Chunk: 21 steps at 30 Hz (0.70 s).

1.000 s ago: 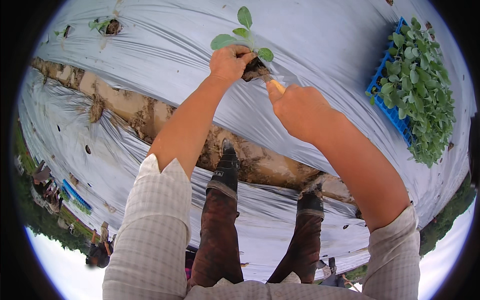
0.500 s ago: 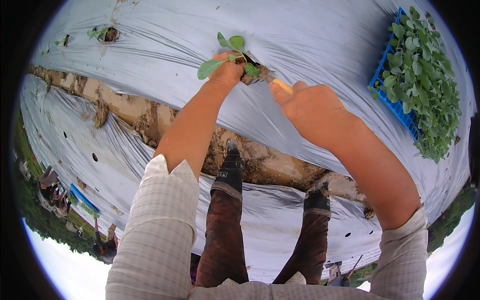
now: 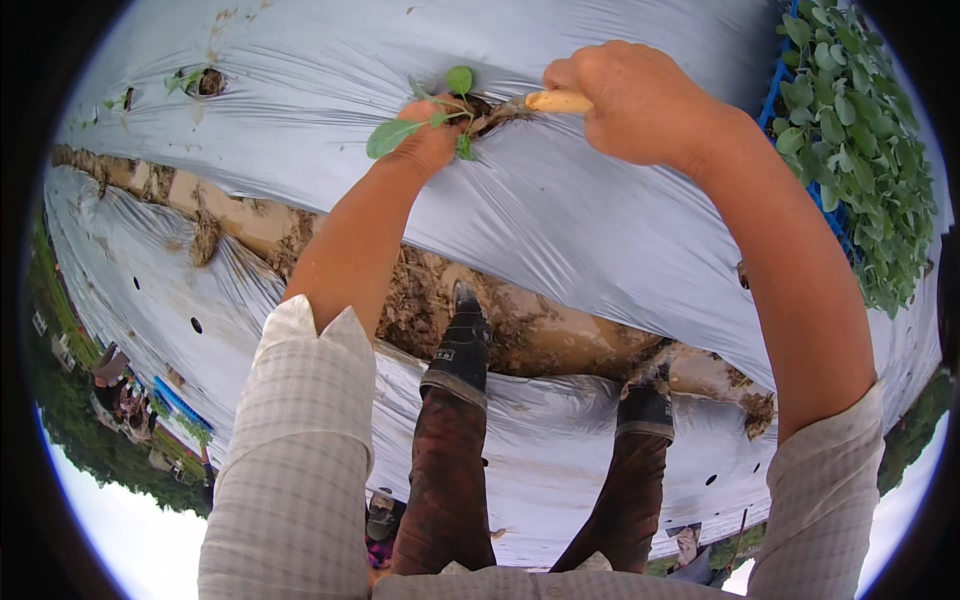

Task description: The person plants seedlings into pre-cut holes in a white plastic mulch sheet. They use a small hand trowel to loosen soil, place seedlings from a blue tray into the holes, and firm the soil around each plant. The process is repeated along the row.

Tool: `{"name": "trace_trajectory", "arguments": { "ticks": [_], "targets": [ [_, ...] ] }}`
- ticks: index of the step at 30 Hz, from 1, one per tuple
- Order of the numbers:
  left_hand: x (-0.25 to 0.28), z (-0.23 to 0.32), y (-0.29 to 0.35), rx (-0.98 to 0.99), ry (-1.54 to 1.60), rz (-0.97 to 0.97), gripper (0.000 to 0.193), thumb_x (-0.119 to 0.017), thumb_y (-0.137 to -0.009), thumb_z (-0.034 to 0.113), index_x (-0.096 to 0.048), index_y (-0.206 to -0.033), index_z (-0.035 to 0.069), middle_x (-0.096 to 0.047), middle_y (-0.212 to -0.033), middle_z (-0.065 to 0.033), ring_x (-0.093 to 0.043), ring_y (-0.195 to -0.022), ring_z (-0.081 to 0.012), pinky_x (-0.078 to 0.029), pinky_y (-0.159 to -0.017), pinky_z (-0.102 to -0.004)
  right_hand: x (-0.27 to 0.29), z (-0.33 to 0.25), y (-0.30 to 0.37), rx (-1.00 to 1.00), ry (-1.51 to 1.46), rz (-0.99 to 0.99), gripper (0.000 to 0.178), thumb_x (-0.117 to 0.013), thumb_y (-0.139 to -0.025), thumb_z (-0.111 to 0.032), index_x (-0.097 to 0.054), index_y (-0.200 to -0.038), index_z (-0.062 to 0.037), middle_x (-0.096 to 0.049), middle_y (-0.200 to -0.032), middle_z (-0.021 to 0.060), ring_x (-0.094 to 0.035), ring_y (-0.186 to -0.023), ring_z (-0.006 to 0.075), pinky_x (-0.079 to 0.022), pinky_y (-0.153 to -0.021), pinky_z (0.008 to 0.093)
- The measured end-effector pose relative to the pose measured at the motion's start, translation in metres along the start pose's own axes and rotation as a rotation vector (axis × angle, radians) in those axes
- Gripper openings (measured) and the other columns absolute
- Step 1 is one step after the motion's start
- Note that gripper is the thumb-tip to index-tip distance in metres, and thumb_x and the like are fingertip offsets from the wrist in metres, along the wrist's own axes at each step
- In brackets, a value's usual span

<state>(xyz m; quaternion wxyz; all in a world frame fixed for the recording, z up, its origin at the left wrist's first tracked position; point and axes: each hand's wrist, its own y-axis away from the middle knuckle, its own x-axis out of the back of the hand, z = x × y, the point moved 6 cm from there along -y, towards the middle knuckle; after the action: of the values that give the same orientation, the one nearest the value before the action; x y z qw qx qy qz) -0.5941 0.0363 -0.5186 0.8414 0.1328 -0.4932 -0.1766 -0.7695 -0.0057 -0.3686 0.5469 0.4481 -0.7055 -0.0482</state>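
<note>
My left hand (image 3: 428, 148) holds a small green seedling (image 3: 432, 118) at a hole in the silvery plastic mulch sheet (image 3: 560, 200), its fingers closed around the stem and roots. My right hand (image 3: 630, 100) is shut on a pale wooden-handled tool (image 3: 558, 101) whose tip points into the same hole, just right of the seedling. Both forearms reach forward from checked sleeves.
A blue tray of seedlings (image 3: 850, 150) rests on the plastic at the right. Another planted seedling (image 3: 200, 80) sits in a hole at the upper left. My boots (image 3: 460, 345) stand in a muddy furrow (image 3: 540, 330) between plastic-covered beds. Other people (image 3: 110, 375) are far off.
Both hands have moved down to the plastic. The seedling went from held above the sheet into the hole, and the tool tip now sits at the hole's edge.
</note>
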Motion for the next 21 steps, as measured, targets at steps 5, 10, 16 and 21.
{"name": "trace_trajectory", "arguments": {
  "ticks": [5, 10, 16, 21],
  "targets": [
    [-0.009, -0.018, 0.001, -0.046, -0.01, -0.034, 0.018, -0.061, -0.078, 0.015, -0.062, -0.096, 0.013, -0.063, -0.089, -0.0097, -0.059, -0.081, -0.0314, -0.048, -0.069, -0.0383, -0.012, -0.035, 0.031, 0.143, 0.208, 0.064, 0.046, -0.059, -0.067, 0.003, -0.053, -0.11, -0.0088, -0.057, -0.074, 0.0071, -0.059, -0.068, 0.0249, -0.045, -0.055, 0.0358],
    [0.002, -0.001, 0.005, -0.004, 0.026, -0.052, 0.017, -0.061, -0.078, 0.016, -0.062, -0.094, 0.012, -0.063, -0.089, -0.0099, -0.059, -0.082, -0.0316, -0.049, -0.07, -0.0371, -0.029, 0.001, 0.087, 0.1, 0.117, 0.293, 0.048, -0.058, -0.07, 0.003, -0.049, -0.115, -0.0109, -0.053, -0.078, 0.0037, -0.059, -0.068, 0.0208, -0.045, -0.052, 0.0345],
    [0.001, 0.0, 0.004, 0.058, 0.022, -0.121, 0.02, -0.063, -0.077, 0.009, -0.061, -0.097, 0.009, -0.064, -0.093, -0.01, -0.061, -0.084, -0.0228, -0.048, -0.073, -0.0299, -0.051, 0.037, 0.138, -0.079, -0.46, 0.656, 0.057, -0.056, -0.071, 0.008, -0.047, -0.124, -0.009, -0.054, -0.082, 0.0035, -0.051, -0.06, 0.015, -0.043, -0.052, 0.0252],
    [0.001, 0.01, 0.01, -0.068, 0.326, -0.287, 0.028, -0.061, -0.077, 0.005, -0.057, -0.105, 0.005, -0.06, -0.085, -0.0036, -0.056, -0.078, -0.0146, -0.047, -0.072, -0.0271, -0.128, 0.036, 0.201, -0.508, -1.486, 0.465, 0.053, -0.054, -0.077, 0.005, -0.042, -0.128, -0.001, -0.047, -0.084, -0.0019, -0.041, -0.064, 0.0032, -0.037, -0.052, 0.0172]
  ]
}}
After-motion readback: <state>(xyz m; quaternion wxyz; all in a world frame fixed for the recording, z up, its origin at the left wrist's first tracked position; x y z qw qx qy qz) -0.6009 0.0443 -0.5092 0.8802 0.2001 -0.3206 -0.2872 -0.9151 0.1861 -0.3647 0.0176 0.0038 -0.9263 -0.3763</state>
